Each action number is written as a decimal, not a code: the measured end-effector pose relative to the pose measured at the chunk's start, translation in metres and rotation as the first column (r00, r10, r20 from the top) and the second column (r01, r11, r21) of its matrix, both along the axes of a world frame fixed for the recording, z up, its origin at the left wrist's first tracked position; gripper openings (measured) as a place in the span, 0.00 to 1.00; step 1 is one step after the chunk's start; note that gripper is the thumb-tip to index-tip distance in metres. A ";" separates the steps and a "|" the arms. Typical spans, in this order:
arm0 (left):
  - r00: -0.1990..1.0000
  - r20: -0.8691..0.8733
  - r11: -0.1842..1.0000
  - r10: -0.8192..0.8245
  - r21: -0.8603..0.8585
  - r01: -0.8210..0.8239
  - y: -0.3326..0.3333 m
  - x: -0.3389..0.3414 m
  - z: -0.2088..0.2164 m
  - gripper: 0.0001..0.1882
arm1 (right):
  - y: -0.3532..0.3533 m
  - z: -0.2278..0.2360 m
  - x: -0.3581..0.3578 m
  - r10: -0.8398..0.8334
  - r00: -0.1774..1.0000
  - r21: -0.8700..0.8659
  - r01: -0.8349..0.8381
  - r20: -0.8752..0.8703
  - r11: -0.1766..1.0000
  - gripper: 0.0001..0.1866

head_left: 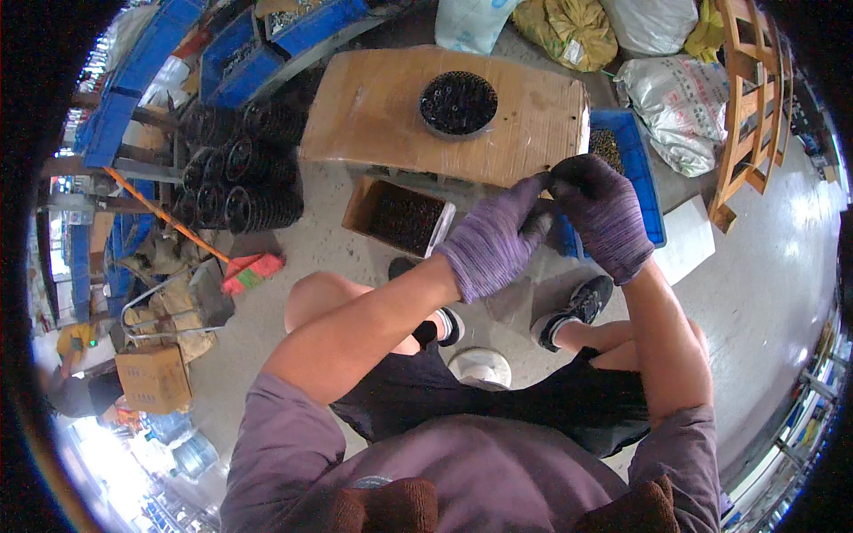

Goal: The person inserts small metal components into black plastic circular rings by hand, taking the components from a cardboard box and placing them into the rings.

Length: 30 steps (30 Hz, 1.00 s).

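Both my hands wear purple knit gloves with dark fingertips and meet near the right front corner of a cardboard-topped table. My left hand has its fingers closed and pointing toward the right hand. My right hand is curled in a pinch, its fingertips against those of the left. A small dark piece seems to show at the fingertips, too small to name. Beyond them on the table stands a round black tray of small dark parts. Partly behind my right hand is a blue bin with small brass-coloured parts.
An open cardboard box of small dark parts sits below the table's front edge. Stacked black rings stand at left, near an orange-handled broom. Sacks and a wooden pallet are at far right. Another person is at far left.
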<state>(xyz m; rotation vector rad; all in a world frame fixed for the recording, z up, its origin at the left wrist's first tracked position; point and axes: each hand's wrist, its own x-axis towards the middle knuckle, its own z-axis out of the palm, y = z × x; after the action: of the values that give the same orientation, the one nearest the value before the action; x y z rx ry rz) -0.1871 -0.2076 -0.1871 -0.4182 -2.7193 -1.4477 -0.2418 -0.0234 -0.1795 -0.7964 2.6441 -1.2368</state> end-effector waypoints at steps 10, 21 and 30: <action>0.986 0.166 1.000 0.016 0.017 -0.019 -0.035 -0.025 -0.002 0.14 | 0.014 0.014 -0.003 0.113 0.772 -0.001 -0.145 0.626 0.989 0.09; 0.810 0.567 0.960 -0.150 0.278 -0.018 -0.041 -0.020 0.005 0.14 | 0.015 0.017 -0.010 0.082 0.757 -0.066 -0.051 0.649 0.997 0.09; 0.966 0.250 0.987 -0.064 0.160 0.024 -0.033 -0.019 -0.004 0.12 | 0.018 0.013 -0.008 0.169 0.944 -0.128 -0.137 0.284 0.982 0.14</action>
<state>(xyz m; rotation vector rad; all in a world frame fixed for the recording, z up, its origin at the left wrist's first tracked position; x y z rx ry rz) -0.2066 -0.2402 -0.1910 -0.3059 -2.7707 -1.8281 -0.2502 -0.0051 -0.1663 -0.7497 2.2536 -1.3468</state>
